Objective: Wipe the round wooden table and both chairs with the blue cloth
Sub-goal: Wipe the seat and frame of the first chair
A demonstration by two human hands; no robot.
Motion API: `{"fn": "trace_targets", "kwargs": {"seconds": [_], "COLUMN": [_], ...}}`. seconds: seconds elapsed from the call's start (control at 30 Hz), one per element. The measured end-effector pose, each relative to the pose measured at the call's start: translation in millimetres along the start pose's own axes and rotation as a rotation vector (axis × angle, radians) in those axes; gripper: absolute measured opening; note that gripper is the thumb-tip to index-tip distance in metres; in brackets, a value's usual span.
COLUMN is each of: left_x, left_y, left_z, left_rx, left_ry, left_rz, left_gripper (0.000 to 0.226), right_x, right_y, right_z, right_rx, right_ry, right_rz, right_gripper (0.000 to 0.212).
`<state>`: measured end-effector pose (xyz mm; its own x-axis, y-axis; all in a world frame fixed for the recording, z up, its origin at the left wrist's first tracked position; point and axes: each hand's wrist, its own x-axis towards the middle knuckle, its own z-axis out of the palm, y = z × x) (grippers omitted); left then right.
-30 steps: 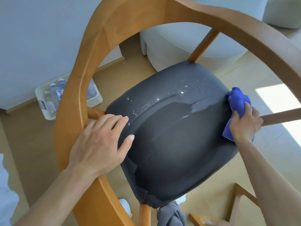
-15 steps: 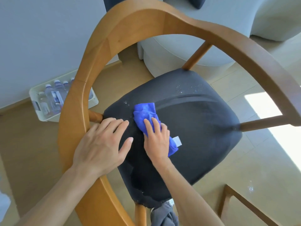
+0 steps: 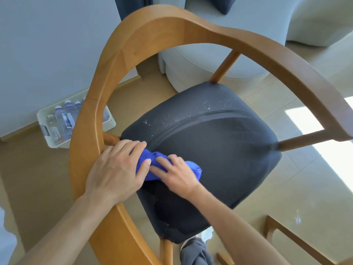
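Blue cloth [image 3: 172,165] bunched on the dark seat cushion [image 3: 219,150], at the edge nearest the curved wooden backrest [image 3: 107,88]. Right hand [image 3: 176,175] presses flat on the cloth, fingers extended. Left hand [image 3: 116,169] rests on the backrest, fingers straight and reaching onto the cushion, thumb touching the cloth. White specks [image 3: 191,115] dot the cushion beyond the cloth. Tray of bottles [image 3: 63,123] stands on the floor behind the backrest.

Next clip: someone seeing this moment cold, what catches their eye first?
The bright blue cloth stands out against the dark seat cushion, bunched at its left side under the right hand, with the left hand touching it from the wooden armrest. White specks dot the far part of the cushion. A white bin of water bottles sits on the floor by the wall, at left.
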<state>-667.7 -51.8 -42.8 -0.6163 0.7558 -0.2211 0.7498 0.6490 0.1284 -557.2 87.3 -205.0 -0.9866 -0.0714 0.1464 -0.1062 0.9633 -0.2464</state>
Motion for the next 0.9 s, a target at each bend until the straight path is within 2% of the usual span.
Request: {"fn": "trace_targets", "kwargs": {"seconds": [0.13, 0.27, 0.5, 0.6, 0.8, 0.9], "left_x": [-0.3, 1.0, 2.7, 3.3, 2.4, 1.1], "left_y": [1.2, 0.0, -2.5, -3.4, -3.5, -3.5], "left_z": [-1.6, 0.7, 6.8, 7.7, 11.4, 10.5], "left_rx": [-0.006, -0.002, -0.005, -0.017, -0.029, -0.020], "left_ry": [-0.006, -0.026, -0.021, -0.007, 0.045, 0.053], "left_rz": [-0.007, -0.006, 0.016, 0.039, 0.063, 0.075], "left_gripper": [0.052, 0.054, 0.053, 0.052, 0.053, 0.052], "right_x": [-3.8, -19.9, 2.8, 30.0, 46.1, 80.3], "right_y": [77.8, 147.2, 207.4, 219.6, 216.5, 175.1], "right_z": [-34.2, -59.8, -60.6, -55.5, -47.5, -34.9], "right_rx": [-0.096, -0.166, -0.122, -0.081, -0.150, -0.153], "right_ry": [0.029, 0.024, 0.175, 0.195, 0.159, 0.116], "right_rz": [0.202, 0.490, 1.125, 1.304, 1.288, 1.070], "right_gripper": [0.042, 0.047, 0.045, 0.045, 0.041, 0.040]}}
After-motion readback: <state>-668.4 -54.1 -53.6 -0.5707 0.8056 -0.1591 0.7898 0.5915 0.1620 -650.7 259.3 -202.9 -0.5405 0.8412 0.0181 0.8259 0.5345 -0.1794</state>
